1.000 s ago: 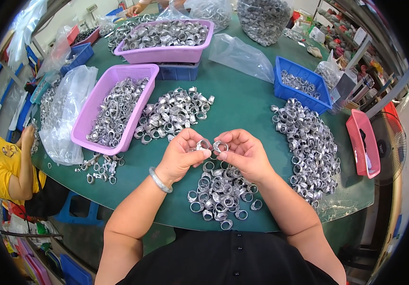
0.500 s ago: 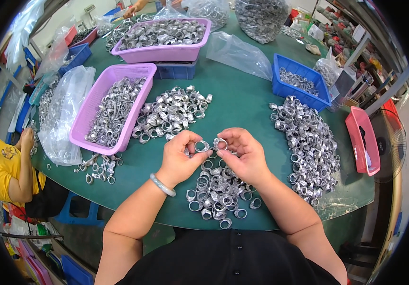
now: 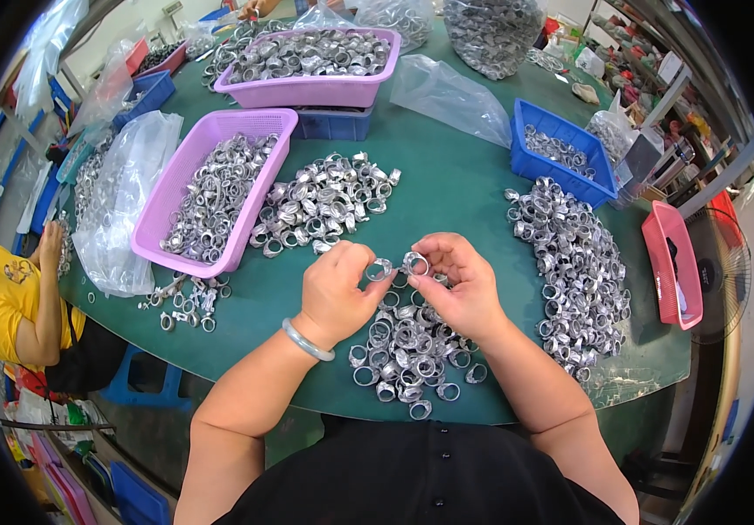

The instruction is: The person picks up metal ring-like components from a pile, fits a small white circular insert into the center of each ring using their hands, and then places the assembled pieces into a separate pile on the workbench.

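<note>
My left hand [image 3: 338,292], with a pale bangle [image 3: 307,339] on its wrist, pinches a silvery metal ring [image 3: 379,269] between thumb and fingers. A second metal ring [image 3: 414,263] is pinched in my right hand [image 3: 460,284]. The two rings are held close side by side above the green table. Just under and in front of my hands lies a loose pile of similar rings [image 3: 412,350]. Beyond my left hand is another ring pile [image 3: 329,199], and a long heap of rings [image 3: 569,271] lies to the right.
Purple baskets [image 3: 143,232] of metal parts stand at the left and back. A blue bin [image 3: 565,185] of rings sits at the far right, near a pink basket [image 3: 695,302]. Clear plastic bags [image 3: 451,96] lie about. A person in a yellow shirt [image 3: 11,306] works at left.
My left hand has turned slightly, its fingers curling closer around its ring. Both hands keep hold of their rings. The whole view has shifted a little.
</note>
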{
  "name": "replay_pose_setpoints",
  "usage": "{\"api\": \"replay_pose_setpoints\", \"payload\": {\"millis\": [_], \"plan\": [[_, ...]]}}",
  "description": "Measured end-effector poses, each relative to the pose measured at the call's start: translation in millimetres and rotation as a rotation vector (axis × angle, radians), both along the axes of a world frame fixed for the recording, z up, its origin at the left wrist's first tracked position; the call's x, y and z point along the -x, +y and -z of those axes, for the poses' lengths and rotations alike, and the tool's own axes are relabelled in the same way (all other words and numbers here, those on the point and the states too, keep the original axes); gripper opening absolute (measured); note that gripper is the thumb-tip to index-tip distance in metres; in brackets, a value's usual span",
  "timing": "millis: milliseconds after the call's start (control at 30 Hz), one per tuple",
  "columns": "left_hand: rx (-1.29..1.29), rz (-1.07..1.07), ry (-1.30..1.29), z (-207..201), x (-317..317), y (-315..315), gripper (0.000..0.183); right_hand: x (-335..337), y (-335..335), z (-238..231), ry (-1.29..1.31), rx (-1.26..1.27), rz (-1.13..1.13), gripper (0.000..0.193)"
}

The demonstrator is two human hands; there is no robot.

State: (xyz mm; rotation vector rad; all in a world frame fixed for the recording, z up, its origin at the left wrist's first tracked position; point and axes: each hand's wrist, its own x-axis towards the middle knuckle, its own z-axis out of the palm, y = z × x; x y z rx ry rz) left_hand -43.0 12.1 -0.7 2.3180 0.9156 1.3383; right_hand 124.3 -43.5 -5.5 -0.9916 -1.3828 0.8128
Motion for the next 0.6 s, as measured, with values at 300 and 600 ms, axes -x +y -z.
{"api": "replay_pose_setpoints", "payload": {"millis": [300, 600], "plan": [[-0.101, -0.053, 0.085, 1.7, 1.6, 1.1, 0.032, 1.6, -2.1, -1.3, -0.009, 0.024, -0.027, 0.034], [-0.095, -0.06, 0.109, 0.2, 0.4, -0.4, 0.033, 1.8, -3.3, 2.0, -0.048, -0.024, 0.02, 0.034]]}}
